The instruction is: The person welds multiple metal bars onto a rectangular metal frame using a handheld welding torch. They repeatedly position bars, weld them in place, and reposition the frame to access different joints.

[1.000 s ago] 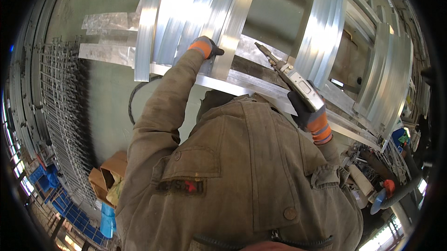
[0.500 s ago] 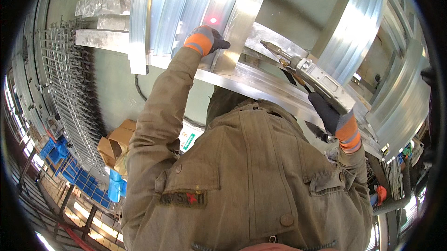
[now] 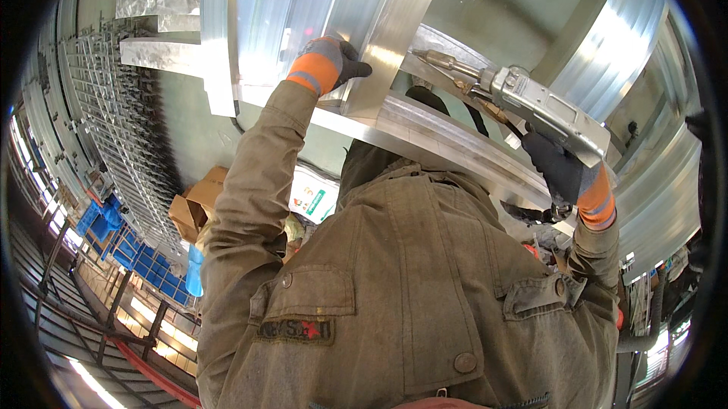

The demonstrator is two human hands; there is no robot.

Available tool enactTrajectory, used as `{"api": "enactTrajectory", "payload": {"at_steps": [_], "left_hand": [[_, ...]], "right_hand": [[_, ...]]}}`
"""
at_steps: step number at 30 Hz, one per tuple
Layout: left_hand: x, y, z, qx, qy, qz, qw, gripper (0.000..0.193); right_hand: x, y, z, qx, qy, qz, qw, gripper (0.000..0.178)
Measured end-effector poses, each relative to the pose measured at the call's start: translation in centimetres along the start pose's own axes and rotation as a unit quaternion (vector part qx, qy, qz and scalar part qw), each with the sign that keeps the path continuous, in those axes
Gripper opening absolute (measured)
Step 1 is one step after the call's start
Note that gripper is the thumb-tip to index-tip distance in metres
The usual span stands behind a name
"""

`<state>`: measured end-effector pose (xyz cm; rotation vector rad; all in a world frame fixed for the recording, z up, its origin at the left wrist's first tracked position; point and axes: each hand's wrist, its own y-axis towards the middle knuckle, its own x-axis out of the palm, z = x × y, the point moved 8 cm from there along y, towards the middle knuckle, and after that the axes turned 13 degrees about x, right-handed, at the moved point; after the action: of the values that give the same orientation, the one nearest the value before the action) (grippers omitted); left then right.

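My right hand, in a dark glove with an orange and grey cuff, is closed round the rear of a silver handheld welding gun. The gun's narrow nozzle points left, close to an upright aluminium bar. Dark fingers of my left hand, gloved alike, press against that bar's left side, seemingly gripping it; some fingertips are hidden. Under the left hand lies a ribbed aluminium panel, with a faint red light spot near the knuckles. A long aluminium rail crosses in front of me, below both hands.
More curved-looking aluminium panels stand at the right. Short metal blocks stick out at the left, beside a rack of metal rods. A cardboard box and a white printed sheet lie lower left. A dark cable hangs under the gun.
My right hand and the welding gun have shifted right and slightly down in view. The left hand stays against the bar. The red spot has moved left and dimmed.
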<state>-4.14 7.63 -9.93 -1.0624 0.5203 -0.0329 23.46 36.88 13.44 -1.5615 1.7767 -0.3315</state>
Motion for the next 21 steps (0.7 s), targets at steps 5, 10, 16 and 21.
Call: {"api": "enactTrajectory", "payload": {"at_steps": [5, 10, 16, 21], "left_hand": [[0.0, -0.2, 0.1, 0.017, 0.026, 0.021, 0.999, 0.052], [-0.1, -0.3, 0.3, 0.021, 0.057, 0.022, 0.998, 0.055], [-0.6, -0.5, 1.2, 0.022, 0.075, -0.001, 0.997, 0.056], [-0.7, -0.6, 1.5, 0.018, 0.085, -0.004, 0.996, 0.055]], "right_hand": [[1.6, 3.2, -1.5, -0.095, 0.011, -0.018, 0.995, 0.028], [4.6, 5.6, -2.2, -0.072, 0.09, -0.104, 0.988, 0.038], [8.8, 7.3, -2.0, -0.015, 0.134, -0.22, 0.966, 0.041], [11.5, 8.4, -1.7, -0.024, 0.09, -0.241, 0.966, 0.043]]}}
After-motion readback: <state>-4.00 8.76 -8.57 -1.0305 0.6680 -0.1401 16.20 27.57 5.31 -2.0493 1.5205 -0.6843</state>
